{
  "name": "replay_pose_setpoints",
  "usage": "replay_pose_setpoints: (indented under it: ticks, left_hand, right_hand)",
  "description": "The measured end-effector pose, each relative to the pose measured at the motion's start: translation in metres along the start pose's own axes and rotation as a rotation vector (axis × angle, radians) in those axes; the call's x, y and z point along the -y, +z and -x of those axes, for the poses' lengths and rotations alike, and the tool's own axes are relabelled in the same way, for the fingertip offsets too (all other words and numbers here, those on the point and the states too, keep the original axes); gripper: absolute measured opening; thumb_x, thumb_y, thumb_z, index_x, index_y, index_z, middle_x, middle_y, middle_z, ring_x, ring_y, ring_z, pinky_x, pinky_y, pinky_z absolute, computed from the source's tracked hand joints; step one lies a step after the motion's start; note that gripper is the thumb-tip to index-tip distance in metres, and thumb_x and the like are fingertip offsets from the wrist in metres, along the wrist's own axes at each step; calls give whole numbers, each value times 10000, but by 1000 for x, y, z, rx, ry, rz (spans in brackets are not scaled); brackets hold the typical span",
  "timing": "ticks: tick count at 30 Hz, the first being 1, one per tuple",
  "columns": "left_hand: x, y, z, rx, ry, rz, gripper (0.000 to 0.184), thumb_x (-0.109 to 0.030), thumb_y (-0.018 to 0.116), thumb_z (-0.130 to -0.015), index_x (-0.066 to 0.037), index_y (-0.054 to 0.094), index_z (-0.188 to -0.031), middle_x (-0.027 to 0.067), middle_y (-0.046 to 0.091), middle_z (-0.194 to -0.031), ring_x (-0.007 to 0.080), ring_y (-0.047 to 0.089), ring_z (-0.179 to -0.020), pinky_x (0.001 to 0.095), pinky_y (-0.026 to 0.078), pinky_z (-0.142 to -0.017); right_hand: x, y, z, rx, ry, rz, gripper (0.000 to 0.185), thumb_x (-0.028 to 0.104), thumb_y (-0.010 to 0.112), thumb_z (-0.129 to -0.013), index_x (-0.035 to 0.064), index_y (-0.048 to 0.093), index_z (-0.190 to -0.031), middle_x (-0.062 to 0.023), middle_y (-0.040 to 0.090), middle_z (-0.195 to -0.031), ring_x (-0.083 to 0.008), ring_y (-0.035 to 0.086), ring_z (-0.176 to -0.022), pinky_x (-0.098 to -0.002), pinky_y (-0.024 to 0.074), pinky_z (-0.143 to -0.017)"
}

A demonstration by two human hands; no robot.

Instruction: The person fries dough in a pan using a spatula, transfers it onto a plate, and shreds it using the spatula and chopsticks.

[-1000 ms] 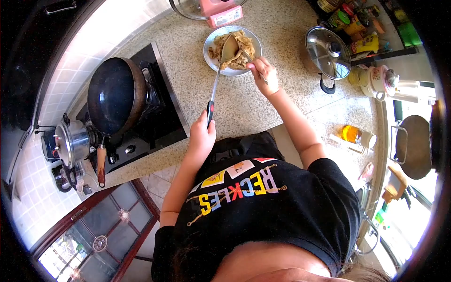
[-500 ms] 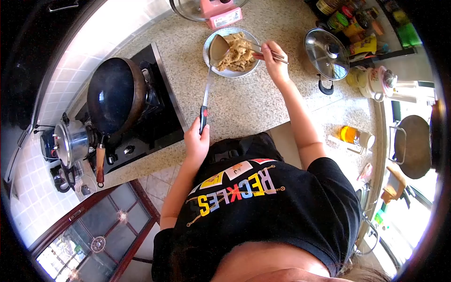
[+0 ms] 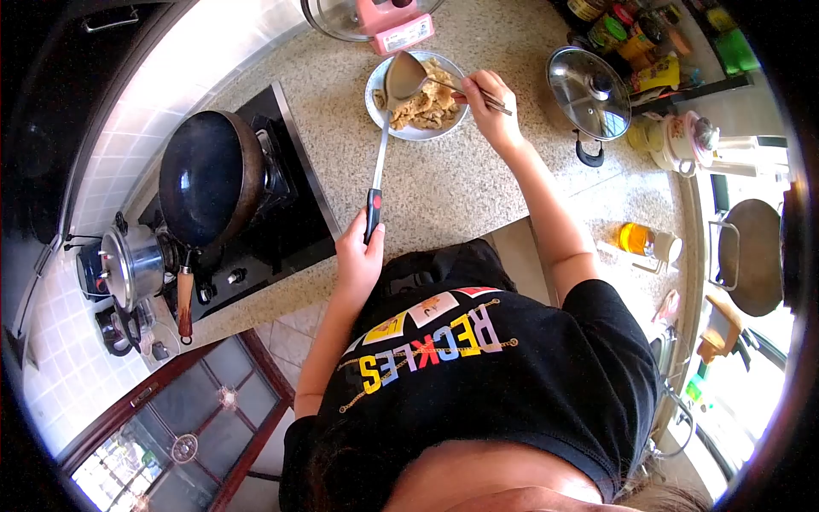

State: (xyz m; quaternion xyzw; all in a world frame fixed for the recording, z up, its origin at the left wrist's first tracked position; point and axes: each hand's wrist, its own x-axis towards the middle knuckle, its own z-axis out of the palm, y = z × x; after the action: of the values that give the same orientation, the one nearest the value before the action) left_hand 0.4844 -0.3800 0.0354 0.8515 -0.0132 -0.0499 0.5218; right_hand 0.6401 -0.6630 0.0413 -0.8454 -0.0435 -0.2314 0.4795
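Observation:
My left hand (image 3: 360, 253) is closed round the black handle of a long metal spatula (image 3: 405, 77). The spatula's broad head is over the left part of a white plate (image 3: 373, 111) with a patterned rim. On that plate lies a heap of light brown cooked food (image 3: 431, 107), which looks like sliced meat. My right hand (image 3: 492, 107) pinches a pair of chopsticks (image 3: 495, 103). Their tips reach left across the food to the spatula head; whether they touch it I cannot tell.
A black wok (image 3: 209, 179) stands on the stove (image 3: 294, 196) at left, beside a pressure cooker (image 3: 132, 260). A glass-lidded pot (image 3: 589, 98) stands on the counter at right, with an oil bottle (image 3: 633, 241) nearer. Beyond the plate is a pink appliance (image 3: 401, 34).
The spatula head has lifted and shifted slightly right, turned more towards the chopsticks. My right hand has moved a little left, and the chopstick tips now meet the spatula head in view.

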Motion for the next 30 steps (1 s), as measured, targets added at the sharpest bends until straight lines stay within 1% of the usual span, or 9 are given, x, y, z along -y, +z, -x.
replay_pose_setpoints:
  ticks: [2, 4, 9, 11, 12, 13, 16, 20, 30]
  left_hand:
    - [-6, 3, -8, -21, 27, -67, 226, -68, 585, -894, -8, 586, -1112, -4, 453, -590, 57, 425, -489, 241, 353, -446]
    - [-2, 2, -17, -31, 38, -187, 256, -86, 613, -864, -3, 595, -1106, 37, 445, -588, 83, 422, -503, 262, 360, -463]
    - [10, 4, -19, -64, 51, -156, 277, -80, 611, -867, -1, 596, -1133, 16, 483, -597, 78, 442, -523, 249, 376, -487]
    - [9, 2, -17, -74, -1, -106, 248, -87, 591, -875, -9, 586, -1110, 106, 542, -637, 189, 530, -534, 321, 428, -525]
    - [13, 3, -16, -75, -1, -106, 248, -87, 591, -875, -9, 586, -1110, 106, 542, -637, 189, 530, -534, 321, 428, -525]
    - [20, 6, -15, -86, -59, -7, 257, -84, 599, -875, -3, 587, -1119, 67, 534, -636, 147, 509, -527, 302, 419, -511]
    - [25, 5, -13, -96, -119, 127, 279, -72, 601, -881, 2, 583, -1150, 5, 518, -640, 82, 476, -508, 264, 404, -481]
    - [-2, -1, -7, -71, -201, 299, 310, -45, 565, -904, -4, 557, -1211, -27, 499, -642, 46, 458, -476, 222, 393, -440]
    - [1, 5, -1, -19, -200, 414, 230, -26, 525, -923, 17, 547, -1148, -34, 470, -624, 35, 434, -456, 196, 362, -415]
  right_hand:
    - [-1, 0, 0, -12, -40, 68, 124, 98, 594, -908, -25, 607, -899, -137, 590, -863, -193, 666, -691, -288, 558, -597]
    - [-3, -1, 0, -30, 147, -342, 134, 95, 579, -920, -34, 599, -892, -126, 583, -847, -183, 678, -686, -272, 561, -581]
    - [6, -20, 3, -30, 202, -360, 171, 89, 549, -941, -53, 575, -851, -106, 572, -829, -188, 698, -707, -252, 562, -575]
    - [5, -24, 9, -11, 229, -343, 193, 115, 518, -970, -53, 548, -880, -62, 554, -787, -178, 681, -770, -268, 576, -649]
    - [0, -21, 15, -42, 112, -328, 158, 92, 583, -922, -40, 566, -838, -109, 572, -817, -183, 670, -705, -283, 545, -581]
    - [-2, -26, 20, 34, -21, 24, 107, 65, 611, -888, -16, 569, -832, -130, 560, -817, -241, 624, -712, -347, 510, -613]
    - [9, -27, 39, 137, -212, 72, 89, 70, 633, -866, 13, 568, -846, -137, 551, -880, -323, 582, -752, -383, 487, -648]
    - [7, -28, 61, 286, -245, 144, 121, 77, 657, -850, 16, 554, -866, -143, 544, -940, -333, 595, -792, -401, 494, -661]
    - [-5, -27, 89, 258, -371, 177, 151, 114, 669, -847, 23, 549, -852, -154, 517, -975, -319, 584, -798, -392, 511, -653]
